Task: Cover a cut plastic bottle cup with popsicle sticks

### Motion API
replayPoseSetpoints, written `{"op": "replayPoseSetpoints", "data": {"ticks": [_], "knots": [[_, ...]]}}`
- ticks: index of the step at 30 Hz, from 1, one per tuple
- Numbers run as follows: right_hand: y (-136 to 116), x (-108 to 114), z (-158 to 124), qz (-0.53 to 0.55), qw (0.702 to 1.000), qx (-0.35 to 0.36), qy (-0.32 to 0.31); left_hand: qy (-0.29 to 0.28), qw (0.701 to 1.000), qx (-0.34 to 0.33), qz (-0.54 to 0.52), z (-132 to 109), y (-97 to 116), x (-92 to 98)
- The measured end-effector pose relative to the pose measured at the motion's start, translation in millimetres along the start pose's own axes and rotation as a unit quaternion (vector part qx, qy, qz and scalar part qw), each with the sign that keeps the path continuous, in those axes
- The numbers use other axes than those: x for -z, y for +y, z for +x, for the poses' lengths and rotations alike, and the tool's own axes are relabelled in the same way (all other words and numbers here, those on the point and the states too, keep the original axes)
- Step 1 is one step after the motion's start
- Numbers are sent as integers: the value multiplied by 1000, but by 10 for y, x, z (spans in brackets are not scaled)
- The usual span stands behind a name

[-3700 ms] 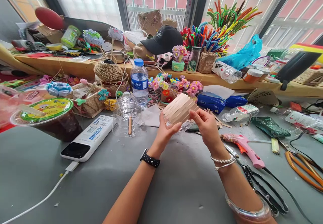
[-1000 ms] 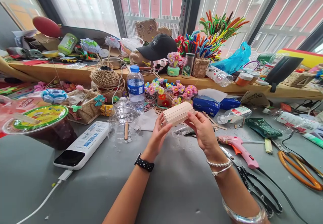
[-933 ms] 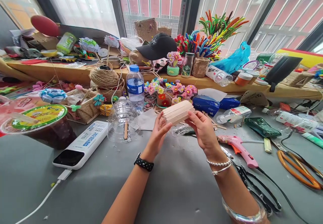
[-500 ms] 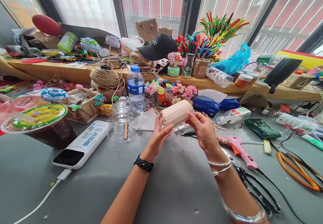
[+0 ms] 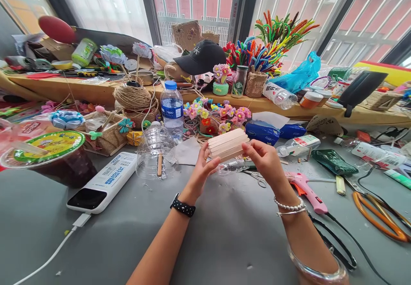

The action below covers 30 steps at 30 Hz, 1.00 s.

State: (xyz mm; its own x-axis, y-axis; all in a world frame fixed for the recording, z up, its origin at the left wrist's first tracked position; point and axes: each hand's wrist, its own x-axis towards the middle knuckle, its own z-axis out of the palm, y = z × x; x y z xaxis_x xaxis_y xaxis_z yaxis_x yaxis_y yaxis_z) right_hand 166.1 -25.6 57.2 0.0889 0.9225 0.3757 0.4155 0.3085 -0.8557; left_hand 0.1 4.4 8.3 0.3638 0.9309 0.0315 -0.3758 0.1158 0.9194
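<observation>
Several pale craft sticks, set side by side, form a small panel (image 5: 228, 143) held above the grey table. My left hand (image 5: 203, 169) grips its left end, thumb in front and fingers behind. At the right end, my right hand (image 5: 263, 158) pinches the panel's edge between thumb and fingers. Beneath the hands lies a clear plastic bottle (image 5: 231, 167), with small scissors (image 5: 258, 178) beside it. A pink glue gun (image 5: 310, 193) rests to the right of my right hand. Left of my hands is a cut clear plastic bottle (image 5: 154, 148) with one craft stick (image 5: 159, 164) on it.
A charging white power bank (image 5: 107, 180) and a lidded drink cup (image 5: 61, 161) stand at left. Large orange-handled scissors (image 5: 379, 221) lie at right. Behind, a blue-capped water bottle (image 5: 172, 109) stands before a wooden shelf (image 5: 199, 99) crowded with craft supplies.
My right hand has shifted slightly right along the panel's end, and its forearm has moved right too. The small scissors show more now. My left hand stays nearly still.
</observation>
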Motion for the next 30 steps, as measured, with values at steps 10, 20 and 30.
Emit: {"op": "replayPoseSetpoints", "data": {"ticks": [10,20,30], "knots": [[-30,7,-28,10,998,47,-31,-37,999,-17,-14,-24,26,-17],[-107,7,-45,39,998,43,-28,-36,999,-30,-23,-56,28,-39],[-175,-20,-51,-15,998,67,-14,-61,995,-2,-80,-53,49,-63]]}}
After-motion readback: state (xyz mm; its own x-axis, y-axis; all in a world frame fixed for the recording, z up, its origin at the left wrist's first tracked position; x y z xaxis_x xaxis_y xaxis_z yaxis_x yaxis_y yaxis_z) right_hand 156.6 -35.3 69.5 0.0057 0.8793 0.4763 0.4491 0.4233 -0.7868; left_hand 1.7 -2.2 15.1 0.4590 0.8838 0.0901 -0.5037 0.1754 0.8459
